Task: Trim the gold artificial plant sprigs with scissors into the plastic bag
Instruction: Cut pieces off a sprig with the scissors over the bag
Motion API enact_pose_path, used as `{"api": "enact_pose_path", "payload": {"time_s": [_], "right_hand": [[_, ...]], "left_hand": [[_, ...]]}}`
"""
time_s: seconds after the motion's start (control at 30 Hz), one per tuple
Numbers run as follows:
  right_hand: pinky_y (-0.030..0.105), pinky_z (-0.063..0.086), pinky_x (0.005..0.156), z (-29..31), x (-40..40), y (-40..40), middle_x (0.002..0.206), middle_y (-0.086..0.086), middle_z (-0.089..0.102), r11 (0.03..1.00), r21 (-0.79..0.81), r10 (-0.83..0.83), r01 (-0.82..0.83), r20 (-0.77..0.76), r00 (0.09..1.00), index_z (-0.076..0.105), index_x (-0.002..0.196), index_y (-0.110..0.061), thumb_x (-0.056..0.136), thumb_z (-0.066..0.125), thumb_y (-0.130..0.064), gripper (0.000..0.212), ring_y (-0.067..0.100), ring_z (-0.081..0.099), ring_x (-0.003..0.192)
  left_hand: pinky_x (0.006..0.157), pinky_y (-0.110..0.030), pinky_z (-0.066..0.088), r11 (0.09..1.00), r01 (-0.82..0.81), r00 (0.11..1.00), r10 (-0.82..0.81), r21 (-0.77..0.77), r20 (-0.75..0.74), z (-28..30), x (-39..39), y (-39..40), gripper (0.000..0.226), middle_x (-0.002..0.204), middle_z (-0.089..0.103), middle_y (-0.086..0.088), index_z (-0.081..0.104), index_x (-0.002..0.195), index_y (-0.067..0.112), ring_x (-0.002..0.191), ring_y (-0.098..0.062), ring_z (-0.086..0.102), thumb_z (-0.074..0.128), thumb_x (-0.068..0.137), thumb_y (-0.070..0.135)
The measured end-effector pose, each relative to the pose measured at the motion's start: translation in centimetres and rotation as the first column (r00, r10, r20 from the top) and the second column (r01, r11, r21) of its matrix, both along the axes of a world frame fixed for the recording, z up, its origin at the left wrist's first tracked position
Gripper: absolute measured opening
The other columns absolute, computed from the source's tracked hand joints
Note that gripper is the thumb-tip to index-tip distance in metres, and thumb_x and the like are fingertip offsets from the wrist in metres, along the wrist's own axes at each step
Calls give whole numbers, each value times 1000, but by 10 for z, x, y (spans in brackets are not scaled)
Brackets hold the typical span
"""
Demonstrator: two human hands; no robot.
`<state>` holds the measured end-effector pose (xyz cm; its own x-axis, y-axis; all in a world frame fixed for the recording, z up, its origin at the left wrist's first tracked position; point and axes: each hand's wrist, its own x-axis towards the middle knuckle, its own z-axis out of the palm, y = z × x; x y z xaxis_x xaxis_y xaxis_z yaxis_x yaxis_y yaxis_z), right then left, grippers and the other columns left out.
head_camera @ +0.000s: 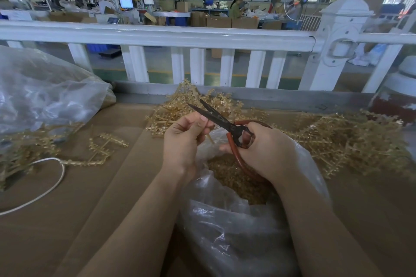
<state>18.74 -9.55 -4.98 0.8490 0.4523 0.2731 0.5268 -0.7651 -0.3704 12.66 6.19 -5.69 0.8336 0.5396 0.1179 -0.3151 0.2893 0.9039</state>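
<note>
My right hand (pixel 265 150) grips the red handles of black-bladed scissors (pixel 216 118), whose blades stand apart and point up-left. My left hand (pixel 184 139) pinches a thin gold sprig stem (pixel 208 135) just below the blades. Both hands hover over an open clear plastic bag (pixel 236 227) holding a heap of gold cuttings (pixel 238 177). Untrimmed gold sprigs are piled behind the hands (pixel 180 108) and in a large heap at the right (pixel 349 141).
A big clear bag (pixel 45 90) lies at the left, with loose gold sprigs (pixel 101 148) and a white cable (pixel 51 177) on the brown cardboard table top (pixel 101 209). A white railing (pixel 157 36) runs along the far edge; people work in the hall beyond.
</note>
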Motion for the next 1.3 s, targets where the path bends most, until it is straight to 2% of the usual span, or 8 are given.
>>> {"api": "enact_pose_path", "payload": {"time_s": [0.13, 0.27, 0.43, 0.6, 0.8, 1.03, 1.17, 1.3], "right_hand": [[10, 26, 57, 0, 1, 2, 91, -23, 57, 1000, -1, 8, -8, -10, 1000, 60, 114, -37, 71, 51, -91, 70, 3, 50, 79], [17, 35, 62, -2, 3, 1, 103, -22, 64, 999, 19, 32, -32, -22, 999, 58, 118, -38, 71, 52, -91, 71, 5, 53, 85], [11, 26, 57, 0, 2, 1, 95, -24, 56, 999, 8, 39, -39, -11, 999, 57, 119, -38, 72, 51, -91, 71, 3, 51, 81], [11, 26, 55, -2, 2, 1, 90, -23, 56, 1000, -1, 13, -13, 18, 1000, 59, 113, -37, 71, 51, -90, 68, 3, 50, 73], [9, 27, 55, -9, 7, 3, 82, -24, 58, 999, 50, 15, -20, 86, 996, 61, 106, -38, 56, 31, -99, 85, -8, 45, 65], [10, 25, 51, -18, 13, 4, 68, -34, 45, 997, 78, 6, -19, 162, 987, 45, 93, -50, 55, 21, -107, 72, -10, 42, 60], [10, 26, 49, -21, 13, 5, 66, -32, 48, 994, 103, 3, -23, 190, 982, 43, 86, -49, 57, 23, -106, 67, -9, 44, 58], [12, 31, 50, -22, 14, 5, 67, -25, 55, 993, 111, 3, -25, 197, 980, 49, 83, -44, 56, 22, -107, 74, -7, 48, 59]], "left_hand": [[73, -24, 43, 1000, 15, 1000, -14, 28, -18, -1, 0, 2, 20, 74, 67, 1, 67, 78, 13, 67, -6, 58, 59, 95, 5], [72, -22, 42, 999, 44, 999, -44, 6, -16, 1, -1, 3, 24, 71, 65, 5, 65, 74, 14, 66, -3, 58, 57, 96, 6], [73, -23, 41, 998, 63, 998, -63, -23, -27, 2, -2, 3, 31, 70, 67, 7, 70, 69, 20, 66, -3, 57, 58, 95, 8], [71, -21, 41, 997, 69, 997, -70, -29, -20, 3, -2, 3, 27, 72, 66, 7, 70, 72, 21, 67, -4, 54, 59, 95, 10], [72, -20, 43, 998, 45, 999, -45, -37, -14, 1, -1, 4, 22, 74, 68, 6, 70, 76, 19, 67, -4, 57, 61, 94, 9], [77, -25, 44, 998, 4, 999, -8, 70, 54, -2, 2, 5, 25, 69, 63, 2, 63, 70, 10, 65, -3, 63, 59, 93, 0], [74, -17, 49, 997, 20, 997, -25, 74, 74, -4, 4, 6, 34, 70, 64, 2, 67, 65, 16, 69, -3, 64, 59, 93, -2], [76, -19, 47, 997, 40, 997, -44, 64, 63, -3, 3, 6, 37, 69, 66, 5, 72, 64, 19, 67, -3, 62, 59, 93, -1]]}}
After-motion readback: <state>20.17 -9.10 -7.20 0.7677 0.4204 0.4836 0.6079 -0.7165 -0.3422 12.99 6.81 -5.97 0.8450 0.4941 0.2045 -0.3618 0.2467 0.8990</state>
